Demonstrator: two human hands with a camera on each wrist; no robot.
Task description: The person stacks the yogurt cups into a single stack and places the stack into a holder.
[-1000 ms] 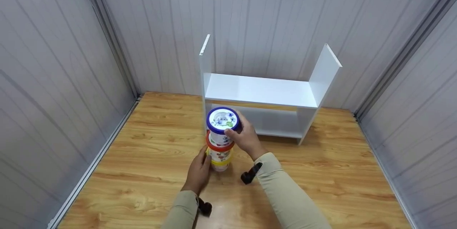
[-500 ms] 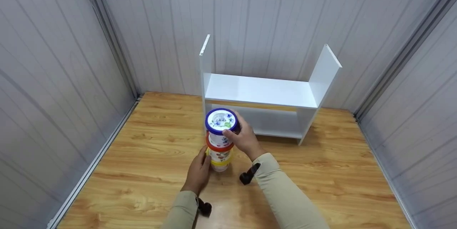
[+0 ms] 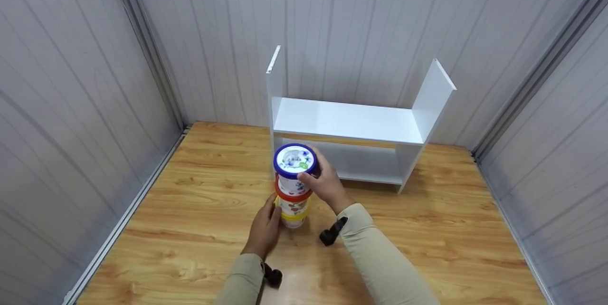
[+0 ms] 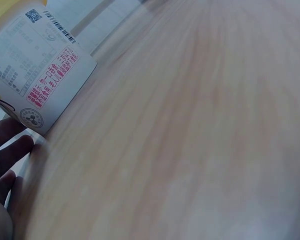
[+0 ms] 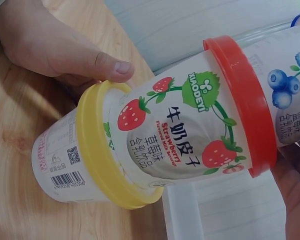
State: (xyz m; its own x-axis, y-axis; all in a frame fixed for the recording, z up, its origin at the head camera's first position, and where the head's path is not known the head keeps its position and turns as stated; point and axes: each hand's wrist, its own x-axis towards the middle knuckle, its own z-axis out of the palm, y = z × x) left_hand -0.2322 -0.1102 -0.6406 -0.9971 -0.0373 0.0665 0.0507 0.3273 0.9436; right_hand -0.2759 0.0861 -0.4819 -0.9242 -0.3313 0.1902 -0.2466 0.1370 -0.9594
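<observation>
Three lidded paper cups stand stacked on the wooden floor in the head view. On top is the blue-lidded cup (image 3: 295, 159), printed with blueberries, its side gripped by my right hand (image 3: 328, 185). Below it comes the red-lidded cup (image 5: 177, 125) with strawberries and the words "Strawberry Flavored Milk Beverage". At the bottom stands the yellow-lidded cup (image 5: 65, 160), its barcode facing the right wrist camera. My left hand (image 3: 262, 229) holds this bottom cup from the left, thumb at the yellow lid. In the left wrist view its fingers (image 4: 12, 157) show close by the cup's base.
Behind the stack stands a white two-level shelf (image 3: 349, 120) with tall side panels. Its left panel (image 3: 275, 81) is just behind the cups. Pale panelled walls (image 3: 351, 24) enclose the wood-grain surface (image 3: 190, 229) at the back and both sides.
The blue-lidded cup has shifted very slightly left with my right hand on it. My left hand and the two lower cups look unmoved.
</observation>
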